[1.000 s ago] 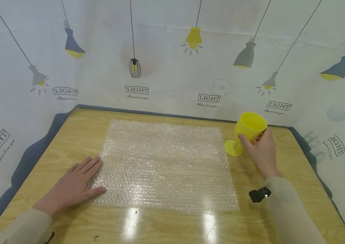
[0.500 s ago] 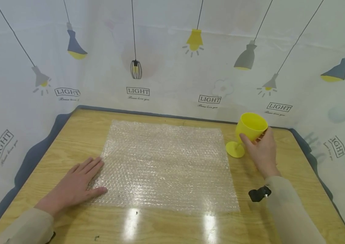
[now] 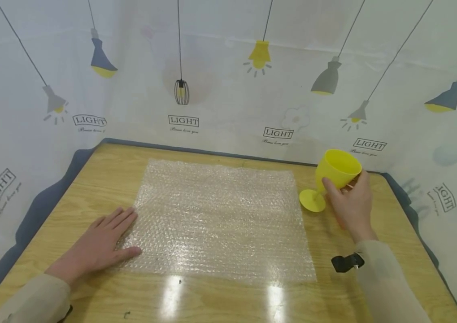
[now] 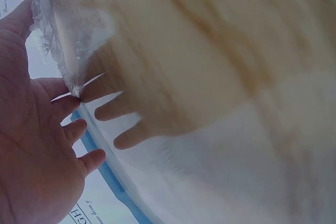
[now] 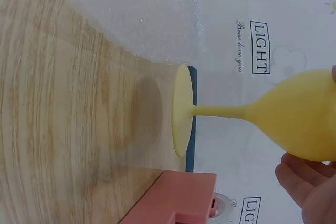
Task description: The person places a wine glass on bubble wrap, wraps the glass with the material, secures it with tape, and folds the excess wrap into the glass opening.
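From where I stand, a rectangular sheet of clear, dimpled bubble wrap (image 3: 224, 220) lies flat on a glossy wood-grained tabletop (image 3: 212, 300). At its nine o'clock edge the left hand (image 3: 95, 246) rests, fingers straight, thumb apart. Toward two o'clock, the right hand (image 3: 351, 202) is clamped round the bowl of a smooth, round-footed yellow goblet (image 3: 338, 166). Near it sits a flat-sided pink-red block (image 5: 173, 198), partly hidden. I count one sheet, one goblet, one block, two hands.
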Available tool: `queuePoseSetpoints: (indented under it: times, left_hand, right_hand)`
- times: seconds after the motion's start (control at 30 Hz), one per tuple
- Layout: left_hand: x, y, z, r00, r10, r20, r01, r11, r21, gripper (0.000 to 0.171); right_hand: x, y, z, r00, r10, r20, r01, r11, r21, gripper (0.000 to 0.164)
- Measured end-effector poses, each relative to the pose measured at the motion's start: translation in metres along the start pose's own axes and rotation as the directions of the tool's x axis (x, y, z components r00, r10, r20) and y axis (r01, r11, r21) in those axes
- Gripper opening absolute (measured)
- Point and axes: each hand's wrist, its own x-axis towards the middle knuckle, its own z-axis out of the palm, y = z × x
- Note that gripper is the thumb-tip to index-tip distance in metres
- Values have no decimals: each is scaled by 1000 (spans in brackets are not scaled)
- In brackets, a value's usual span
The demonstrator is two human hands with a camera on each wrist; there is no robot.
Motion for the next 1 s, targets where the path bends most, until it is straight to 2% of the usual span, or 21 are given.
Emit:
queuePoseSetpoints:
  times: [0.4, 0.6, 1.0]
  left_hand:
    - [-3, -3, 3, 1000, 8, -4, -8, 1000, 1, 94]
    - [-2, -6, 4, 1000, 6, -3, -6, 1000, 10, 96]
    - [2, -3, 0, 1000, -3, 22, 4, 1000, -17, 97]
  right_hand:
    - [-11, -8, -3, 992, -98, -77, 96, 995, -21, 75]
    - [-15, -11, 3, 988, -145, -52, 145, 989, -2, 73]
    - [-26, -15, 16, 982, -183, 45, 180, 981, 69, 75]
